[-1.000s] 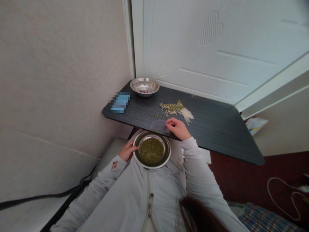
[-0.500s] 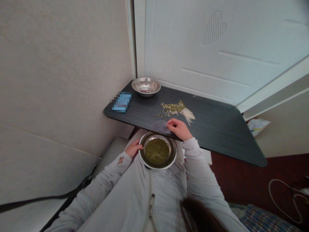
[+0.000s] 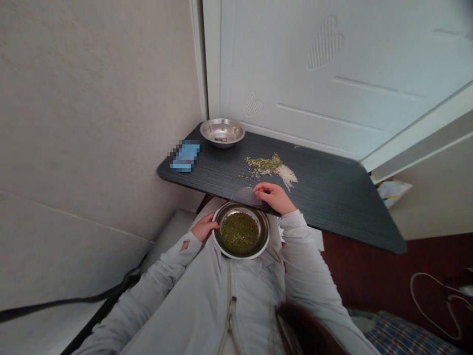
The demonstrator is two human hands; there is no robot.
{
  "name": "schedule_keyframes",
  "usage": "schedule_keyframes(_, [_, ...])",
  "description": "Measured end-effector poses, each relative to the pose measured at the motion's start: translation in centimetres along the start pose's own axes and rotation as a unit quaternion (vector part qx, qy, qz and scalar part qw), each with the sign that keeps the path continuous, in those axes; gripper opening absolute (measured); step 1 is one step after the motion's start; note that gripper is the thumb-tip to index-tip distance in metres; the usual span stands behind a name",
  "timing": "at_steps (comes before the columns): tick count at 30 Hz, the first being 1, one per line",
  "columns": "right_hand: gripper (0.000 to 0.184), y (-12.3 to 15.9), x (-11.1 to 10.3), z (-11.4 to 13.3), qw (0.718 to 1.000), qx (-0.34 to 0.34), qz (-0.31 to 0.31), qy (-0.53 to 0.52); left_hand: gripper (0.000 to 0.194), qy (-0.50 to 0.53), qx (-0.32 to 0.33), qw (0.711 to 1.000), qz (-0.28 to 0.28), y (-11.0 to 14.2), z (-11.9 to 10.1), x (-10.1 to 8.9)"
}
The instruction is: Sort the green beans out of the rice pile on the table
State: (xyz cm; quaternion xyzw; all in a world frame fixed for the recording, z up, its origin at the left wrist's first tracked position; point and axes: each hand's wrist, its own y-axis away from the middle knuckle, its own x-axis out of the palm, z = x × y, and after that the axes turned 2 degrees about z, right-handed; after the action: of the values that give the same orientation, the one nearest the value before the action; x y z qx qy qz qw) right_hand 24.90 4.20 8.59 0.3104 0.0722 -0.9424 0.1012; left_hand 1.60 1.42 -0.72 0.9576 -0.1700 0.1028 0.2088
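Observation:
A steel bowl full of small green beans rests on my lap, under the table's front edge. My left hand grips its left rim, thumb over the edge. Between the fingers of my right hand is a thin clear plastic scraper, which lies at the table's front edge just above the bowl. Behind it on the dark tabletop, a loose heap of green beans mixed with white grains spreads out. A patch of white rice adjoins that heap on the right.
Another steel bowl, with a small label inside, stands at the back left of the dark table. A blurred blue packet lies left of it. A white door borders the table's far side; a wall rises on the left.
The view has shifted very slightly. Both hands keep their holds, and the scraper tilts a little at the table's edge. The grain piles look the same.

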Motion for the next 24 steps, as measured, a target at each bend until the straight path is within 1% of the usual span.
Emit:
schedule_keyframes(7, [0.019,0.0,0.0,0.2,1.000,0.001,-0.002,0.007,0.030,0.006,0.002,1.000,-0.002,0.0,0.1,0.0])
schedule_keyframes(12, [0.017,0.3,-0.1,0.6,1.000,-0.003,0.023,0.007,0.032,0.011,0.002,1.000,0.000,0.0,0.1,-0.1])
schedule_keyframes(15, [0.016,0.4,-0.1,0.6,0.999,-0.001,0.037,-0.012,0.033,0.014,0.003,1.000,0.003,0.1,0.0,-0.1])
schedule_keyframes(17, [0.015,0.4,0.0,0.5,0.999,0.006,0.028,-0.046,0.032,0.018,0.003,1.000,0.003,0.2,0.0,0.0])
schedule_keyframes(19, [0.014,0.3,0.1,0.3,0.995,0.014,-0.017,-0.093,0.032,0.023,0.003,1.000,0.004,0.2,0.0,0.0])
schedule_keyframes(21, [0.014,0.1,0.2,-0.1,0.986,0.025,-0.096,-0.131,0.033,0.025,0.005,1.000,0.005,0.2,0.0,0.0])
schedule_keyframes(23, [0.015,-0.1,0.2,-0.5,0.971,0.040,-0.183,-0.147,0.032,0.022,0.009,1.000,0.006,0.2,0.0,-0.1])
schedule_keyframes(24, [0.015,-0.1,0.2,-0.7,0.964,0.049,-0.217,-0.148,0.032,0.020,0.011,1.000,0.007,0.1,0.1,-0.1])
